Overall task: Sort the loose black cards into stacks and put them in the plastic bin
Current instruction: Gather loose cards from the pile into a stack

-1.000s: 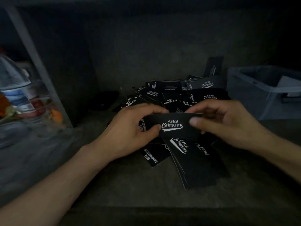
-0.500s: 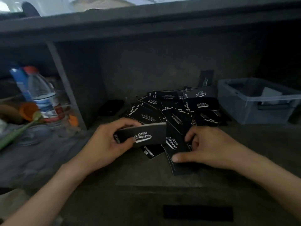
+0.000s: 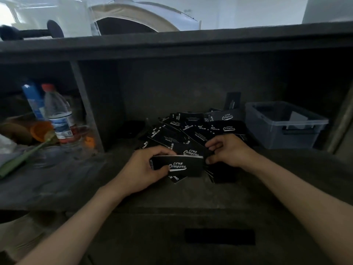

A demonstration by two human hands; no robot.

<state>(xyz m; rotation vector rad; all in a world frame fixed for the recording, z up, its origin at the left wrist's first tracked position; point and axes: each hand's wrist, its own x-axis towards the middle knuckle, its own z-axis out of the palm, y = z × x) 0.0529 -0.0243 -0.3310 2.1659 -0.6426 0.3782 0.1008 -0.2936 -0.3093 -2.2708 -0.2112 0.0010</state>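
A heap of loose black cards (image 3: 193,131) with white "Club Camping" lettering lies in the middle of a dark shelf. My left hand (image 3: 142,169) grips a small stack of these cards (image 3: 181,166) by its left end, logo side up, just in front of the heap. My right hand (image 3: 227,151) is at the stack's right end, fingers curled, pinching a black card (image 3: 198,152) that lies just behind the stack. The grey plastic bin (image 3: 286,138) stands to the right of the heap, with a pale card inside it.
A vertical shelf divider (image 3: 87,109) stands left of the cards. Beyond it are a clear water bottle (image 3: 58,115), a blue bottle (image 3: 33,98), orange lids and a green stalk. One card (image 3: 232,101) leans upright against the back wall. The shelf's front ledge (image 3: 191,211) runs below my hands.
The view has tilted up, showing the shelf top. My right hand has lifted off the low cards and come up to the right end of the stack that my left hand holds.
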